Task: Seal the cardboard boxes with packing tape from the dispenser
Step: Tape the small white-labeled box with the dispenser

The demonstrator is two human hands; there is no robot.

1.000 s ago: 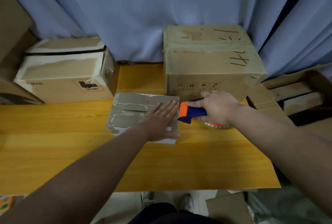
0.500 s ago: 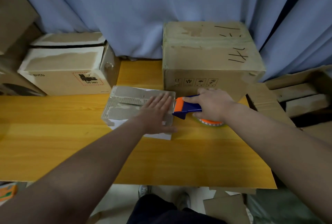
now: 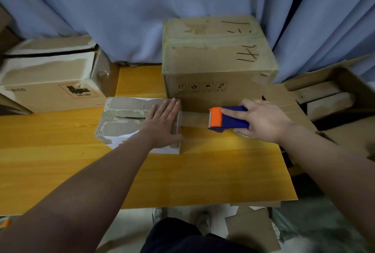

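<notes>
Cardboard box (image 3: 121,118) under left hand (image 3: 162,122), dispenser (image 3: 233,119) right

The tape dispenser (image 3: 233,122) is dark blue with an orange head, and its tape strip (image 3: 194,119) is brown. The small box (image 3: 121,124) is brown on top with white sides. The desk (image 3: 203,171) is honey-yellow woodgrain, and the curtain (image 3: 132,9) is pale blue.

Matt, scuffed cardboard boxes (image 3: 219,65) — glossy plastic dispenser (image 3: 228,119), smooth wood-grain table (image 3: 203,171), soft cloth curtain (image 3: 125,9)
</notes>
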